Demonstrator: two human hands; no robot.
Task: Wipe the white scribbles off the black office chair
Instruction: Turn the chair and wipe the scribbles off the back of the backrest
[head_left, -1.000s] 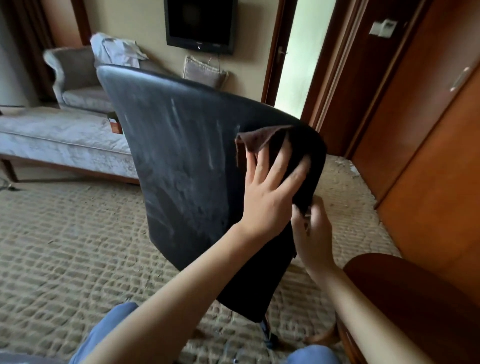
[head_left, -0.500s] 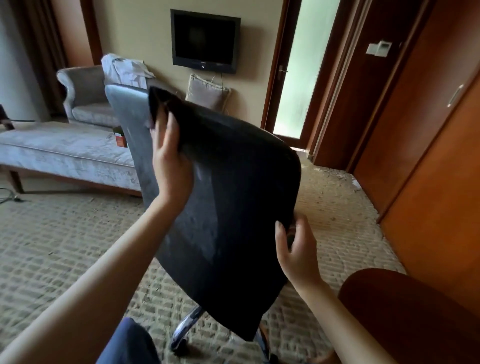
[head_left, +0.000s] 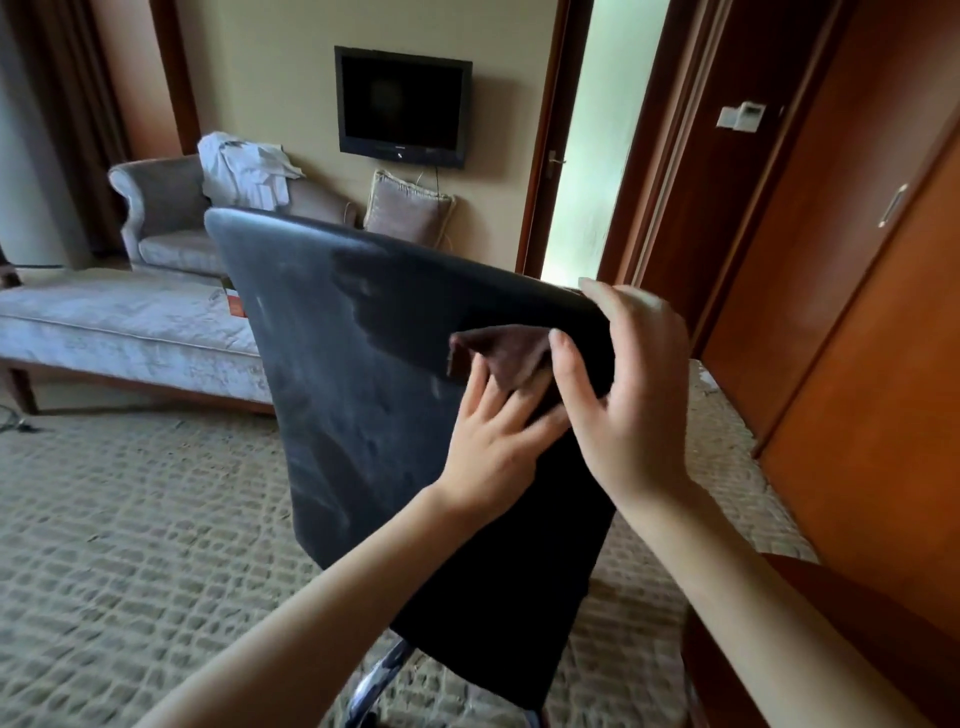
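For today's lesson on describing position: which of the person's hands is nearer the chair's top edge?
Right. The right hand holds the chair at its top edge, by the right corner. The left hand lies lower on the backrest, pressing the cloth.

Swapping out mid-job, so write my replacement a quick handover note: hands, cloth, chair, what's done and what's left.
Hands: the left hand has its fingers flat, pressing the brown cloth against the chair back. The right hand grips the chair back's top right edge, steadying it.
Done: a dark clean patch near the top middle.
Left: white smears cover the left side and run lower down.
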